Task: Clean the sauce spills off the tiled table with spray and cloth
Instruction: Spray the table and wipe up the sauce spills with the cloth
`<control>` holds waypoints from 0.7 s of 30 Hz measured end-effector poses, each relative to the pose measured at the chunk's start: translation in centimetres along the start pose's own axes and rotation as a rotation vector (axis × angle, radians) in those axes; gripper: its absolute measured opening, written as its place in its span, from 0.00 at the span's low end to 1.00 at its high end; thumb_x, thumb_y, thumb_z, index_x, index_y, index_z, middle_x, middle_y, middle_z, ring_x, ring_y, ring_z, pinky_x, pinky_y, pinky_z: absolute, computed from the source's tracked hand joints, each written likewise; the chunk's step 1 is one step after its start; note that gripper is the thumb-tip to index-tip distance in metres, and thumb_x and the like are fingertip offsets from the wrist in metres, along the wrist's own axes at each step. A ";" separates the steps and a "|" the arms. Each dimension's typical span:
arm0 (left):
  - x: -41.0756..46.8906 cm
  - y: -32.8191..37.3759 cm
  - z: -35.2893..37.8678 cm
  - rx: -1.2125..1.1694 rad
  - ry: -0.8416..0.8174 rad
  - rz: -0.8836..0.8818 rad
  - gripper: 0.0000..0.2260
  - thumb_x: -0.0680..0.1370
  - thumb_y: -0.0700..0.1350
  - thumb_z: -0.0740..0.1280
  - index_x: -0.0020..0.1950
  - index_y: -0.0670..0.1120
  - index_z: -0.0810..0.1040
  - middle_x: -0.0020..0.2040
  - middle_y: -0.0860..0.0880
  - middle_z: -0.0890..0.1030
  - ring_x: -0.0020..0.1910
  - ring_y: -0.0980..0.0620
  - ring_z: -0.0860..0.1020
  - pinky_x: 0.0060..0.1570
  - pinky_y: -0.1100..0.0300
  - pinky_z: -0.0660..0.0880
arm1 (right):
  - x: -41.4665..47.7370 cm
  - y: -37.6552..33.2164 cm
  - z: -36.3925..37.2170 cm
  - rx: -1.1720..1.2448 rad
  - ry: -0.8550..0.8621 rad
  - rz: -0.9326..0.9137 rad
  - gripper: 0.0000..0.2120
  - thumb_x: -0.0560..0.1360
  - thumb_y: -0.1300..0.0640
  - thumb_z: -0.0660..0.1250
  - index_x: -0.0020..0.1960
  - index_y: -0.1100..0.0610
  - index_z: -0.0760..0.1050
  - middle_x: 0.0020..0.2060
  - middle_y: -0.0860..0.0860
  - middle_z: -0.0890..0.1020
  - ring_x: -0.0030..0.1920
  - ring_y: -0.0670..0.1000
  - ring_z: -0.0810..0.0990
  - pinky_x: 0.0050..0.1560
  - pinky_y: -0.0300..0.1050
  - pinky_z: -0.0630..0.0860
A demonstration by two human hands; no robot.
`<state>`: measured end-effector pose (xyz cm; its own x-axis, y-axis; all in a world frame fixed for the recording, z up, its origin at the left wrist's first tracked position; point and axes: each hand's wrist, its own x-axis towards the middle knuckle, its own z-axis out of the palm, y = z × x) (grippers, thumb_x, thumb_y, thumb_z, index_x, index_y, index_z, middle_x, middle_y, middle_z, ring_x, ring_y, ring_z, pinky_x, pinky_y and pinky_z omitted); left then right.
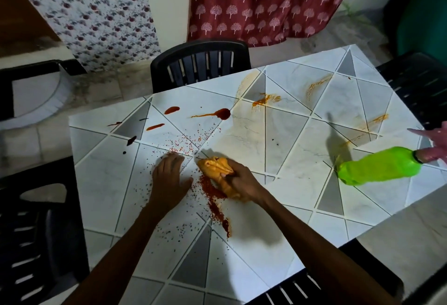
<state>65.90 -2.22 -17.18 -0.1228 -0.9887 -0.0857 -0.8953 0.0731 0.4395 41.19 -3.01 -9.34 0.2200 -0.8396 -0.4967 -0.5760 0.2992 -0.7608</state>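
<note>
Your right hand (pixel 242 183) clamps the bunched orange cloth (pixel 214 166) on the white-and-grey tiled bench (pixel 290 208), over a red sauce smear (pixel 212 195); your left hand (pixel 169 178) lies flat beside it, fingers straight. The cloth is probably soft, light and limp: hold its gathered rear fold.

Your right hand (pixel 242 181) grips the cloth (pixel 215 166) against the counter (pixel 290 208) over a gritty red smear (pixel 212 194), your left hand (pixel 169 178) lies flat just beside it with fingers (pixel 174 159) straight, sauce (pixel 223 113) blobs sit farther out, and the green bottle (pixel 379 169) is well apart to the right.
</note>
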 end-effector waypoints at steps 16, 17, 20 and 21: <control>-1.1 -0.9 -0.7 0.107 0.025 -0.086 0.37 0.72 0.66 0.61 0.72 0.43 0.70 0.74 0.40 0.68 0.74 0.38 0.65 0.69 0.38 0.64 | 9.7 -5.2 -8.2 -0.184 0.325 0.024 0.21 0.73 0.52 0.62 0.65 0.54 0.75 0.56 0.58 0.83 0.56 0.63 0.80 0.53 0.53 0.75; -1.4 -1.3 -0.6 0.107 0.020 -0.094 0.37 0.72 0.67 0.60 0.73 0.43 0.69 0.75 0.40 0.67 0.74 0.38 0.64 0.69 0.38 0.64 | 10.3 -5.5 -7.5 -0.212 0.290 0.012 0.22 0.73 0.50 0.63 0.66 0.53 0.75 0.57 0.58 0.83 0.57 0.64 0.80 0.54 0.54 0.76; -1.9 -2.3 -0.8 0.106 0.016 -0.116 0.39 0.73 0.67 0.59 0.75 0.43 0.66 0.76 0.40 0.65 0.76 0.38 0.62 0.70 0.39 0.63 | 10.9 -6.8 -5.1 -0.294 0.198 -0.034 0.29 0.71 0.46 0.61 0.71 0.53 0.72 0.60 0.59 0.82 0.59 0.64 0.79 0.56 0.55 0.76; -2.2 -2.6 -1.0 0.096 0.025 -0.121 0.39 0.73 0.67 0.59 0.75 0.43 0.66 0.76 0.40 0.65 0.76 0.38 0.62 0.70 0.39 0.63 | 10.8 -7.2 -4.2 -0.318 0.164 -0.056 0.34 0.68 0.45 0.59 0.73 0.54 0.70 0.61 0.60 0.82 0.59 0.64 0.79 0.57 0.55 0.76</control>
<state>68.90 -0.38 -17.28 -0.0015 -0.9939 -0.1103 -0.9399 -0.0362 0.3396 44.39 -16.16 -7.45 0.1437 -0.9199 -0.3649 -0.7886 0.1163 -0.6038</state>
